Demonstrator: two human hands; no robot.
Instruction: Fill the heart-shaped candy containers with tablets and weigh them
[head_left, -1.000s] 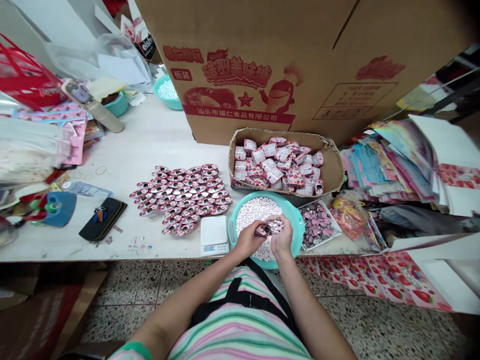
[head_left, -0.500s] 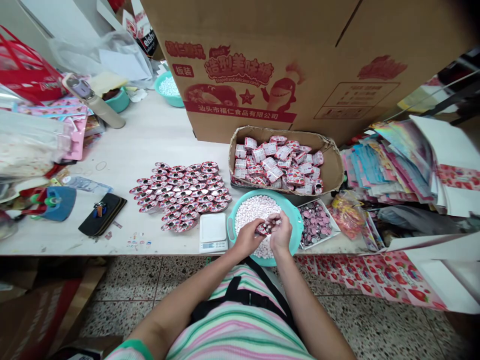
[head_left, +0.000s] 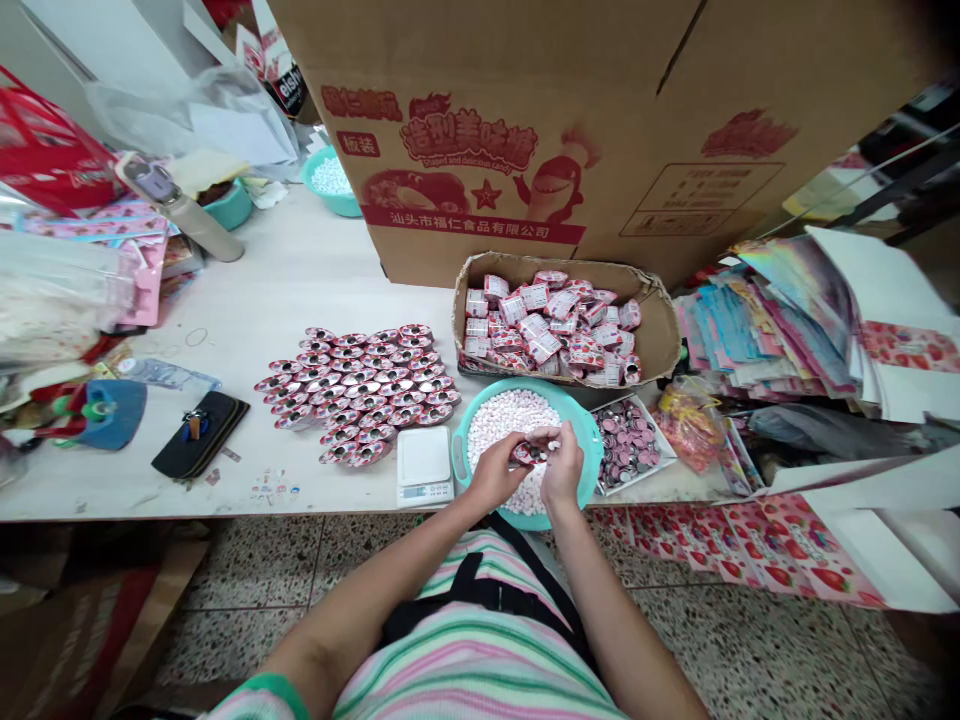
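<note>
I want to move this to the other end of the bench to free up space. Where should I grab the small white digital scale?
Take the small white digital scale by its front and back edges, coming from above on the near side of the bench. Its flat, boxy body offers straight edges, while its right side sits close to the teal basin, leaving little finger room there. Avoid pressing the display.

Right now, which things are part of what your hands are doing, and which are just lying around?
Probably part of it:
left hand and right hand, holding a small red foil tray
teal basin of small pale candies
pile of red foil trays
digital scale

Probably just lying about:
black zip wallet
metal bottle
</note>
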